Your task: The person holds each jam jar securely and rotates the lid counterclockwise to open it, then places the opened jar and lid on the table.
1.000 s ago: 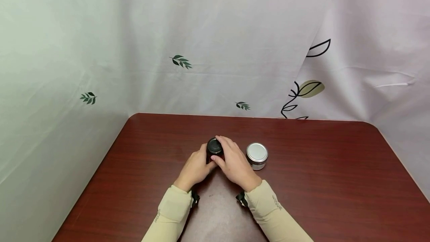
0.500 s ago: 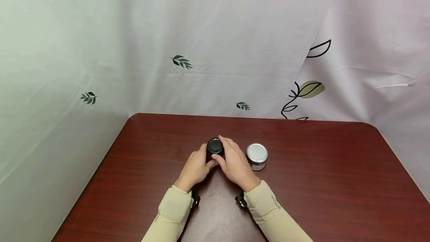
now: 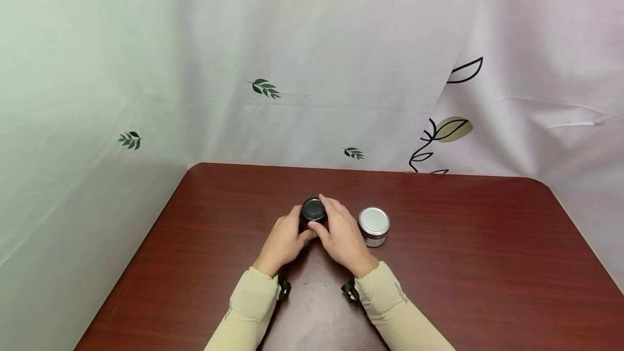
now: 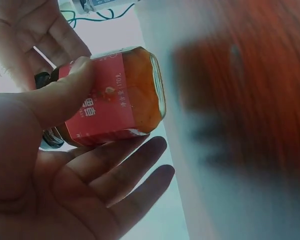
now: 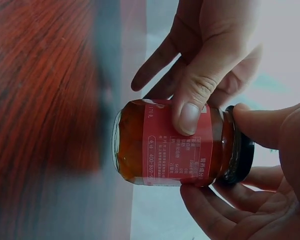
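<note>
Jar (image 5: pixel 177 145), its label (image 4: pixel 110 102) partly covered.

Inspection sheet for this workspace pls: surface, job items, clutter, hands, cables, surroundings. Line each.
Surface: glossy reddish-brown wood-grain table, pale glare toward the near side.
Job items: faceted clear jar with amber contents and red label, round black lid on it.
Clutter: short round container with flat silver lid, upright, right of the hands.
Left hand: holds the jar body, thumb on the label.
Right hand: thumb and fingers at the lid end.
Cables: none certain; thin dark curling lines in the left wrist view could be cable or print.
Surroundings: pale hanging fabric with leaf prints.
</note>
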Demonstrator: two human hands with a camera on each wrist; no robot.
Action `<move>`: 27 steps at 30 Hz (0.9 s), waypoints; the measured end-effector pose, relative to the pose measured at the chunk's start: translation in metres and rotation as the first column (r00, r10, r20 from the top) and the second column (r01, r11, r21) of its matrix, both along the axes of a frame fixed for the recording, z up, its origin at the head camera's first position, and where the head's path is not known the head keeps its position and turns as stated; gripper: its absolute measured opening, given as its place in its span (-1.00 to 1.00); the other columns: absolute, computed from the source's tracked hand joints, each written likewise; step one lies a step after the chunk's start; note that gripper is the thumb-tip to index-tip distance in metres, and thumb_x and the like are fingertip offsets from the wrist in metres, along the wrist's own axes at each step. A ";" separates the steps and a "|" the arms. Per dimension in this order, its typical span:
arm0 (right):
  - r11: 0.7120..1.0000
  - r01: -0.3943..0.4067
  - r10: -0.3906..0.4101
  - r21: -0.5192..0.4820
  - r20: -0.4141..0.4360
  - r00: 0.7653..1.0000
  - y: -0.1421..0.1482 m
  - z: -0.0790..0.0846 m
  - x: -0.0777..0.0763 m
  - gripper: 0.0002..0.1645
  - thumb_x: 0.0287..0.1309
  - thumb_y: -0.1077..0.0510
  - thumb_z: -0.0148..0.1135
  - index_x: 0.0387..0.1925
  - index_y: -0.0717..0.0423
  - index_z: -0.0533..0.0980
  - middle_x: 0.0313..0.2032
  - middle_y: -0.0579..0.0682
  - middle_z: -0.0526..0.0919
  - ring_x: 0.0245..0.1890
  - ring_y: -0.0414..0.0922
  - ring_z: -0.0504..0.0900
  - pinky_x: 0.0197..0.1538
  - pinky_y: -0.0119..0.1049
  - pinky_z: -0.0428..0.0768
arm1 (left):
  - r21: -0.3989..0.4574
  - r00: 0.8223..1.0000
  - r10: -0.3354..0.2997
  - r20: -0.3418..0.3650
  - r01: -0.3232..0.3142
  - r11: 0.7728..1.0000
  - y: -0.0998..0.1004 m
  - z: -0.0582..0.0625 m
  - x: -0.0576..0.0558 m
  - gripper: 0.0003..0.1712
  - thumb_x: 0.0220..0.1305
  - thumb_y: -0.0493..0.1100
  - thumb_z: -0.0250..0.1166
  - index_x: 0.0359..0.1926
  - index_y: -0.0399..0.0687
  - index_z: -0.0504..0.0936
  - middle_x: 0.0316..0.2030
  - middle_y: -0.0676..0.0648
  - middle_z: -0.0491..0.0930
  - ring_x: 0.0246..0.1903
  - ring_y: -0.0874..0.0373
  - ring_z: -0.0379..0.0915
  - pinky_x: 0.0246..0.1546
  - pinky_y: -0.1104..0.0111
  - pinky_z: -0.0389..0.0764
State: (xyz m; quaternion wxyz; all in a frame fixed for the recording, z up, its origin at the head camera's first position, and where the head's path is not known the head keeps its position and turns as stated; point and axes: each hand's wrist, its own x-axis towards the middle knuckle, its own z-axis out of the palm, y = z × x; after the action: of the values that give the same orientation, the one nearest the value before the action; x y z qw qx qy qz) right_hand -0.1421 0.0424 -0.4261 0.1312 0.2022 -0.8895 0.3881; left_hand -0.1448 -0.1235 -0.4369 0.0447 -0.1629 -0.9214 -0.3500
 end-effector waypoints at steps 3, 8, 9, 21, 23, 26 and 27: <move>1.000 0.006 -0.006 -0.020 -0.004 1.000 0.000 0.001 0.000 -0.26 0.25 0.13 0.38 0.35 0.38 0.36 0.22 0.23 0.52 0.24 0.14 0.51 0.22 0.06 0.47 | 0.005 1.000 -0.007 -0.001 0.007 1.000 -0.001 0.001 -0.001 -0.35 0.28 -0.16 0.41 0.28 -0.37 0.40 0.10 -0.27 0.60 0.06 -0.09 0.59 0.03 0.05 0.59; 0.998 0.015 -0.016 -0.058 -0.011 1.000 0.001 0.004 0.000 -0.25 0.26 0.10 0.38 0.37 0.35 0.36 0.24 0.22 0.52 0.25 0.11 0.52 0.23 0.01 0.48 | 0.040 1.000 -0.021 -0.018 0.022 0.999 -0.002 0.005 -0.003 -0.37 0.29 -0.15 0.41 0.29 -0.29 0.43 0.12 -0.21 0.58 0.03 -0.03 0.57 0.04 0.07 0.56; 0.998 0.017 -0.017 -0.064 -0.007 1.000 0.001 0.005 -0.001 -0.25 0.27 0.10 0.38 0.37 0.34 0.35 0.24 0.22 0.52 0.25 0.10 0.52 0.23 -0.01 0.49 | 0.048 1.000 -0.022 -0.016 0.023 0.999 -0.002 0.005 -0.003 -0.37 0.29 -0.14 0.41 0.30 -0.28 0.43 0.12 -0.21 0.58 0.02 -0.02 0.56 0.04 0.07 0.56; 0.995 0.051 -0.046 -0.089 0.054 0.997 -0.001 0.010 -0.002 -0.27 0.28 0.09 0.37 0.37 0.29 0.37 0.26 0.23 0.51 0.25 0.11 0.52 0.23 -0.01 0.49 | 0.071 0.999 -0.032 -0.021 0.034 0.997 -0.002 0.008 -0.004 -0.32 0.29 -0.16 0.41 0.36 -0.27 0.40 0.16 -0.20 0.53 0.07 -0.02 0.51 0.10 0.07 0.52; 0.995 0.052 -0.048 -0.089 0.049 0.998 -0.001 0.010 -0.002 -0.27 0.27 0.10 0.37 0.37 0.30 0.37 0.26 0.23 0.51 0.25 0.11 0.52 0.23 -0.01 0.49 | 0.078 0.999 -0.033 -0.031 0.035 0.996 -0.002 0.008 -0.004 -0.30 0.28 -0.17 0.42 0.36 -0.28 0.39 0.17 -0.22 0.52 0.11 -0.04 0.51 0.12 0.05 0.51; 0.994 0.047 -0.044 -0.095 0.033 0.998 -0.001 0.010 -0.002 -0.27 0.25 0.10 0.39 0.36 0.31 0.38 0.25 0.24 0.52 0.24 0.11 0.53 0.23 -0.01 0.49 | 0.093 0.998 -0.022 -0.055 0.027 0.995 -0.001 0.008 -0.003 -0.29 0.24 -0.19 0.45 0.35 -0.28 0.40 0.14 -0.21 0.54 0.07 -0.03 0.53 0.10 0.07 0.53; 0.994 0.046 -0.043 -0.097 0.033 0.999 -0.002 0.010 -0.002 -0.27 0.25 0.10 0.39 0.36 0.31 0.38 0.25 0.23 0.52 0.24 0.10 0.52 0.24 -0.02 0.48 | 0.098 0.998 -0.015 -0.064 0.021 0.995 -0.001 0.008 -0.003 -0.28 0.22 -0.18 0.47 0.34 -0.26 0.40 0.12 -0.19 0.55 0.03 -0.01 0.54 0.07 0.09 0.54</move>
State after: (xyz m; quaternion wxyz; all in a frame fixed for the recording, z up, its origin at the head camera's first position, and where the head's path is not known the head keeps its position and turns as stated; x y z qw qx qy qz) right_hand -0.1445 0.0407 -0.4157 0.1357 0.1696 -0.8756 0.4314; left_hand -0.1479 -0.1240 -0.4286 0.0785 -0.1799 -0.8997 -0.3900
